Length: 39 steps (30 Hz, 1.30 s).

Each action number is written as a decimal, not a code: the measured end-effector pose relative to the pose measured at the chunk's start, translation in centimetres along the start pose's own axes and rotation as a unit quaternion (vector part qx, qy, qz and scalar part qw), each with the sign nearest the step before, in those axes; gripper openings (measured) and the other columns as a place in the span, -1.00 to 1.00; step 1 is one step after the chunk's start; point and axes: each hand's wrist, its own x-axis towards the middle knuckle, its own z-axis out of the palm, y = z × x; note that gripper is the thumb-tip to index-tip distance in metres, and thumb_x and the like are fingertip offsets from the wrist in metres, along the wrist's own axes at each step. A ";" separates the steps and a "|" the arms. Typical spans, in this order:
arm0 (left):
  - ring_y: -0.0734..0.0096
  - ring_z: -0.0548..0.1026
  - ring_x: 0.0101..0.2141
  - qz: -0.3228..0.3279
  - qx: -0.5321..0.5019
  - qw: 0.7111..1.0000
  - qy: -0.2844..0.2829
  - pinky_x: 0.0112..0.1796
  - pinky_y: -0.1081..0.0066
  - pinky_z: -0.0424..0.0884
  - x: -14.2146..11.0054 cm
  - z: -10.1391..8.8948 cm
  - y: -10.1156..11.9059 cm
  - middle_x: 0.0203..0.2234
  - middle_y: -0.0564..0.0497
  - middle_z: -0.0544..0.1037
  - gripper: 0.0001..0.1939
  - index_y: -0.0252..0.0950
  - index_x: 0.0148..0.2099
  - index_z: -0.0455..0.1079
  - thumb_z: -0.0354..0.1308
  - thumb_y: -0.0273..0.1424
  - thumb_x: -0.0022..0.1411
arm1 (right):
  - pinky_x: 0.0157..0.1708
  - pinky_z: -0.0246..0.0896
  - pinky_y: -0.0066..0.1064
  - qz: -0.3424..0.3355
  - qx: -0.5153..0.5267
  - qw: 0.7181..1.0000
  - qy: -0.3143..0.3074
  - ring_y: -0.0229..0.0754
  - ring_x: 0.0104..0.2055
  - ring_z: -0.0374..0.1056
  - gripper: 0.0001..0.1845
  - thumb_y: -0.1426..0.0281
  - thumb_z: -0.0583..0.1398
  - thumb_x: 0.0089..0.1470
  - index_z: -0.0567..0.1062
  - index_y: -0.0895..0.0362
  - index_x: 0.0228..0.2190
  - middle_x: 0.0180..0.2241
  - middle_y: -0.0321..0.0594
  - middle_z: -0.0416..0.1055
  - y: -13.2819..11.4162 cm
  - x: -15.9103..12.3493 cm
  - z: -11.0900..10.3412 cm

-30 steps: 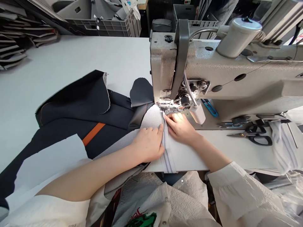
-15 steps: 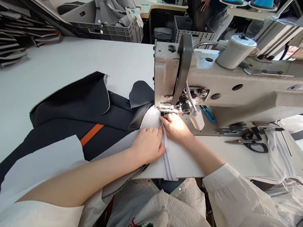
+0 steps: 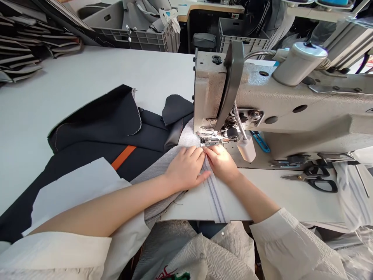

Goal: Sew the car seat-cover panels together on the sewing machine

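Note:
My left hand lies palm down on the grey mesh edge of a dark fabric piece, its thumb stretched out across a white tape with bluish lines. My right hand pinches that tape close to the presser foot of the sewing machine. The tape runs from under the foot down over the table's front edge. Left of the machine, the dark fabric lies folded, with an orange strip across it. My fingers partly hide the mesh edge at the foot.
Black-handled scissors and a blue thread snipper lie at the right. More striped tape hangs beside them. A white sheet rests under my left forearm. Stacked dark pieces and a grey crate stand at the back.
My left hand has slid up towards the presser foot and its thumb has spread outward. The tape's lower end has swung right. The right hand remains at the foot; the view has shifted.

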 end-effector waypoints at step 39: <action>0.29 0.33 0.07 -0.129 -0.377 0.910 -0.112 0.01 0.37 0.29 -0.4 -0.1 -2.9 0.12 0.01 0.33 -0.51 -0.24 0.22 0.16 -0.18 -0.30 0.28 | -0.25 0.20 -0.24 0.053 -0.037 0.998 0.019 -0.05 -0.28 0.24 -0.65 0.48 -0.06 0.21 0.45 0.21 -0.11 -0.35 -0.04 0.40 -0.3 0.2 -0.1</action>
